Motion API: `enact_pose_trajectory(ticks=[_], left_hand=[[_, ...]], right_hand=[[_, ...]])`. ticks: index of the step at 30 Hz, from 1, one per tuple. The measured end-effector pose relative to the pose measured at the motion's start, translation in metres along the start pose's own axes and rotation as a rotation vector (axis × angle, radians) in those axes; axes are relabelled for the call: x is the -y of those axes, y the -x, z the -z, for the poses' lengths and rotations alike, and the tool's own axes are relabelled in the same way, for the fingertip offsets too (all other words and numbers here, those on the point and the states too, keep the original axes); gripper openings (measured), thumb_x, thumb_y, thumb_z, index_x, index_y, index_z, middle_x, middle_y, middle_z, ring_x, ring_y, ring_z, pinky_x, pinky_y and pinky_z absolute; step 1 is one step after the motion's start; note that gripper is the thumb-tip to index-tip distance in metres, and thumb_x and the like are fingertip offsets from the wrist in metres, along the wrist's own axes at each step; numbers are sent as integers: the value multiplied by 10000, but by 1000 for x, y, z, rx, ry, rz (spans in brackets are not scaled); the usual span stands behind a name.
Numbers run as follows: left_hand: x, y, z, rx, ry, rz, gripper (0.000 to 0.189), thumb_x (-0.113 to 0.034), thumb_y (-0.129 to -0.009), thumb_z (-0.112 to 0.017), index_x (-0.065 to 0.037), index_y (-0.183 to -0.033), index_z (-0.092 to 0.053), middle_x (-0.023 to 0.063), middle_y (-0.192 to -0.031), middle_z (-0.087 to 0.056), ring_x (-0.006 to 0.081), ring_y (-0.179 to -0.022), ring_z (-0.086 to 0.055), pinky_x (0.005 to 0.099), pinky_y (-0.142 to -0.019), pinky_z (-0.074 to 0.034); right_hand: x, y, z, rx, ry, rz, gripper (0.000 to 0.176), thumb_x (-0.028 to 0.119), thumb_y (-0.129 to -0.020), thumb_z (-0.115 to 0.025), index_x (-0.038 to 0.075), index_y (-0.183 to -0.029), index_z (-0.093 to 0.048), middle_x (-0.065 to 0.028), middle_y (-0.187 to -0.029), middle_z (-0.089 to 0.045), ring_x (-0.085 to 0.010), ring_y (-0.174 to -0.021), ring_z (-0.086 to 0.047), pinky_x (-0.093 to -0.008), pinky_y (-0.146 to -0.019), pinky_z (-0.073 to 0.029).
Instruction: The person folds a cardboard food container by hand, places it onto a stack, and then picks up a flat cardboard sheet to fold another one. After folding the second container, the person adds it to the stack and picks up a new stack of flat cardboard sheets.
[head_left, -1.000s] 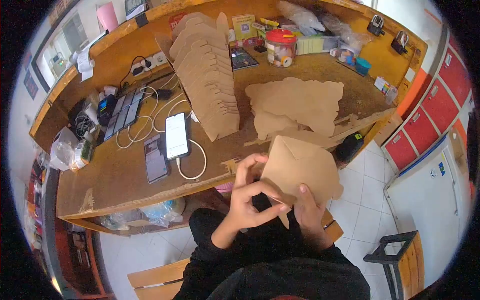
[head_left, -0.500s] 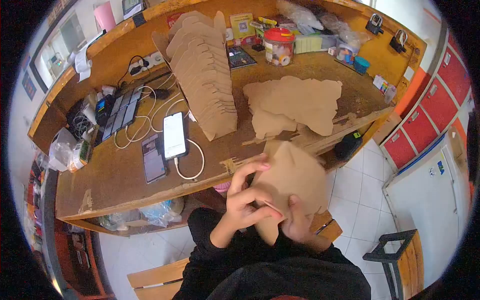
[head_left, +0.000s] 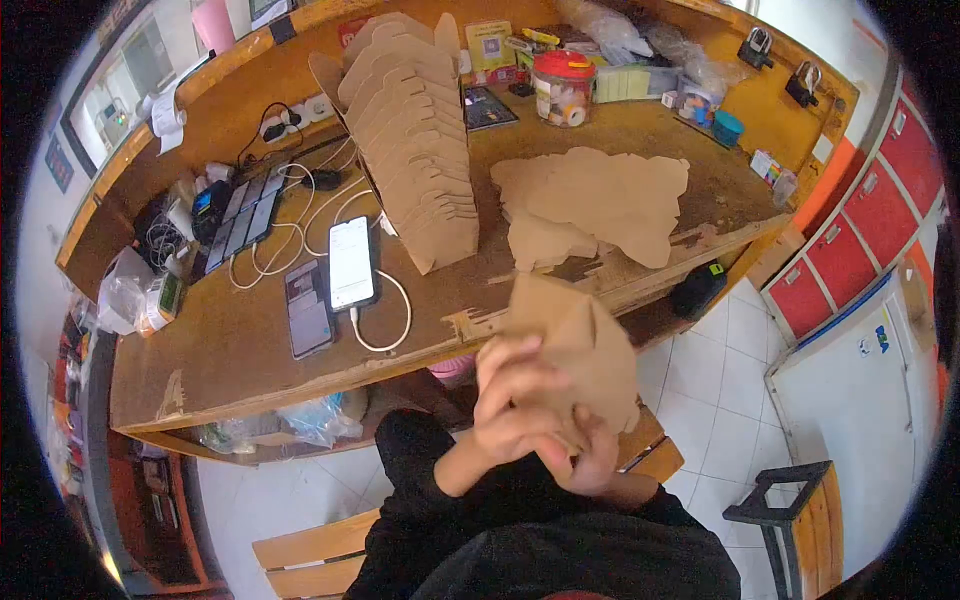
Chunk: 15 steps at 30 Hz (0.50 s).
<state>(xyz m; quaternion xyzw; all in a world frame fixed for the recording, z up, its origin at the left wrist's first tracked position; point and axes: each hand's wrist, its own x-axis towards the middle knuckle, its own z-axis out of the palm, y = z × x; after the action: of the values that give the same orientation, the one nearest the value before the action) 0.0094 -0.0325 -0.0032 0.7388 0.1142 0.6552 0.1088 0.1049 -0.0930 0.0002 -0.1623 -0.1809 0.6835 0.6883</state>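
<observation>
A brown cardboard box blank, creased and partly folded, is held in front of my body, just off the desk's front edge. My left hand grips its left side, the fingers bent and slightly blurred. At the lower edge my right hand pinches the cardboard, its thumb close to the left fingertips. Some of the fingers are hidden behind the sheet. Beyond the hands, flat cardboard blanks lie on the desk. To their left stands a tall stack of folded cardboard boxes, nested in one another.
On the desk lie a lit white phone on a cable and a dark phone. Several more phones rest further left. A red-lidded jar stands at the back. A stool is at the right.
My hands have come closer together at the lower edge of the cardboard. The blank has shifted slightly left and its top fold stands out more. The stack and flat blanks stay put.
</observation>
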Motion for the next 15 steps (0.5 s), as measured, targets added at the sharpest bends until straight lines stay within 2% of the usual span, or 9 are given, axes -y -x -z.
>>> enact_pose_trajectory(ticks=[1, 4, 6, 8, 9, 10, 12, 13, 15], left_hand=[[4, 3, -6, -121, -29, -134, 342, -495, -706, -496, -158, -654, -469, 61, -884, -561, 311, -947, -455, 450, -772, -309], [2, 10, -5, -212, -32, -192, 379, -529, -703, -472, -156, -640, -442, 55, -882, -558, 302, -944, -458, 450, -756, -320], [3, 5, 0, -193, -14, -203, 395, -537, -660, -510, -145, -639, -458, 58, -879, -558, 312, -953, -455, 433, -777, -326], [0, -6, 9, 79, 22, 18, 374, -497, -583, -594, -140, -658, -511, 72, -910, -547, 333, -966, -447, 423, -797, -334], [-3, -22, 15, 191, 96, 108, 368, -409, -504, -670, -118, -702, -563, 87, -968, -524, 334, -975, -444, 408, -809, -343], [2, -28, 20, 190, 92, 108, 368, -409, -504, -670, -118, -702, -563, 87, -968, -524, 334, -975, -444, 408, -809, -343], [8, -34, 26, 399, 117, 188, 382, -351, -477, -693, -91, -732, -578, 93, -1011, -501, 310, -989, -442, 396, -785, -367], [9, -33, 27, 377, 191, 267, 385, -332, -474, -697, -81, -746, -589, 84, -1015, -501, 281, -992, -441, 364, -766, -381], [11, -28, 25, 290, 163, 273, 386, -330, -473, -699, -88, -756, -597, 80, -1013, -502, 274, -985, -443, 356, -752, -385]], right_hand=[[-1, 2, 5, 42, 8, -60, 503, 153, -728, -433, 18, -1181, -260, -108, -1119, -400, -187, -1007, -423, -333, -864, -349], [-5, 8, 17, 26, -100, -242, 545, 171, -724, -460, 26, -1191, -218, -106, -1155, -363, -187, -1029, -401, -336, -870, -340], [2, 7, 12, 133, 548, 79, 530, 180, -722, -477, 24, -1178, -259, -110, -1143, -380, -201, -1038, -397, -344, -877, -333], [14, -4, 6, 101, 456, 123, 503, 170, -725, -475, 18, -1166, -285, -116, -1133, -390, -210, -1043, -396, -346, -882, -331], [19, -8, 5, 71, 364, 165, 478, 160, -728, -473, 13, -1153, -310, -122, -1124, -401, -219, -1049, -395, -349, -886, -328], [22, -9, 8, 73, 363, 163, 478, 160, -728, -473, 13, -1153, -310, -122, -1124, -401, -219, -1049, -395, -349, -886, -328], [25, -13, 16, 15, 288, 126, 463, 186, -745, -472, 3, -1147, -334, -125, -1117, -413, -226, -1054, -399, -353, -888, -333], [24, -13, 22, 16, 283, 125, 463, 186, -745, -472, 3, -1147, -334, -125, -1117, -413, -226, -1054, -399, -353, -888, -333], [22, -14, 31, 329, 720, 123, 558, 181, -702, -553, 6, -1173, -309, -116, -1127, -409, -216, -1065, -398, -349, -890, -338]])
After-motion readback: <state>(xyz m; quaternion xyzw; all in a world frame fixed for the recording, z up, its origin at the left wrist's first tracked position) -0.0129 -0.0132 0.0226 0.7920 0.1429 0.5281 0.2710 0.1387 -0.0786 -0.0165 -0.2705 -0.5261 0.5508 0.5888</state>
